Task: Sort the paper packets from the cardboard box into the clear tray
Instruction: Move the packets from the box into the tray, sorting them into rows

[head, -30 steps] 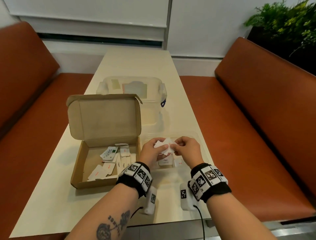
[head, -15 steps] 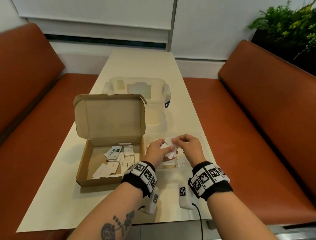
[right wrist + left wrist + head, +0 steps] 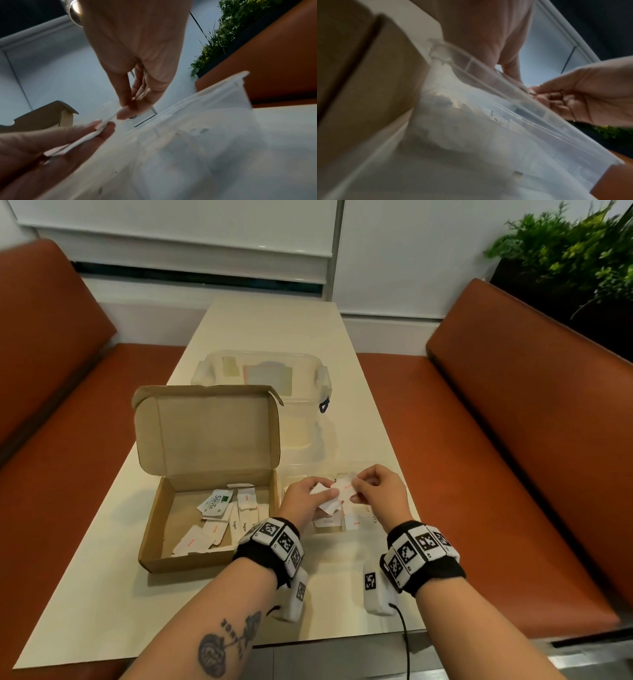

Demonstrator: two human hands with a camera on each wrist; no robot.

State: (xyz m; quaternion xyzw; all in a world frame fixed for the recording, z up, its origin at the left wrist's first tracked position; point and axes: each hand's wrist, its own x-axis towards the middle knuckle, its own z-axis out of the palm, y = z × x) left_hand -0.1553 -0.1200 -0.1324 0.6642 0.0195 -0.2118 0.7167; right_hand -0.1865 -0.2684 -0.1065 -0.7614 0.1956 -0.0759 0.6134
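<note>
My left hand [image 3: 306, 501] grips a small bunch of white paper packets [image 3: 325, 501], fingers curled under and thumb on top. My right hand [image 3: 376, 491] pinches the top packet [image 3: 346, 487] of that bunch by its edge, between thumb and forefinger, to peel it away. Both hands hover just above the clear tray [image 3: 409, 501], which sits on the table [image 3: 267, 330] right beside the cardboard box [image 3: 205, 501]. A few packets already lie in the tray under my hands; which compartments they fill I cannot tell through the plastic. More packets remain loose in the box, a green-printed one [image 3: 216, 501] among them.

The risk I see is in the pinch. These packets are thin and slick, so my right fingers may drag two off together, and the second would land in the wrong compartment. If my left grip loosens while I pull, the whole bunch could fan out and drop into the tray unsorted. The red print is small, so I could misread a packet too.
</note>
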